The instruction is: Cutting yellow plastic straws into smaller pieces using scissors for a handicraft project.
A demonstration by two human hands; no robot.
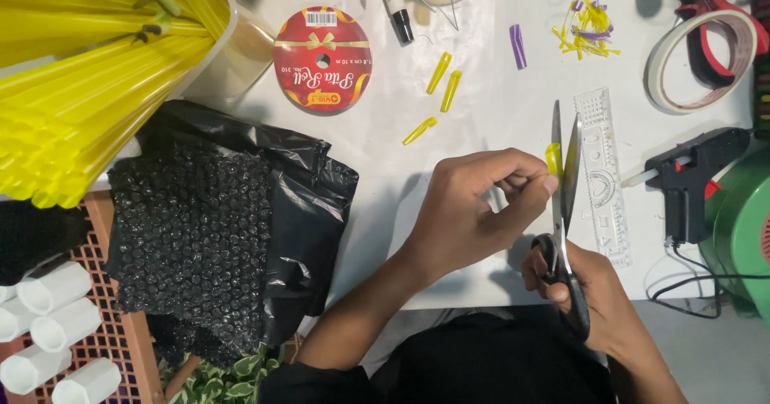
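Near the right-centre of the white table [481,115], a short yellow straw piece [553,159] is pinched between thumb and fingertips of the left hand [473,208], grip closed on it, piece standing roughly upright. Scissors [564,212] held in the right hand [581,288], fingers through the dark handles, blades parted in a narrow V with the straw piece between them. Just right of the blades lies a clear plastic ruler [603,175]. Further right, a black glue gun [694,175] with its cord, beside a green tape roll [746,228] at the edge. Far right: a white tape ring [670,67] with a red-handled tool inside, and a small heap of yellow and purple scraps [585,31]. Far from the hands, three cut yellow pieces [439,79] and one purple piece [518,46] lie loose on the table, next to a red ribbon spool [322,59]. Far left, a big bundle of long yellow straws [80,83] in a clear tub. Near left, black bubble wrap [192,236] over an orange crate [120,332] holding white tubes [56,324].
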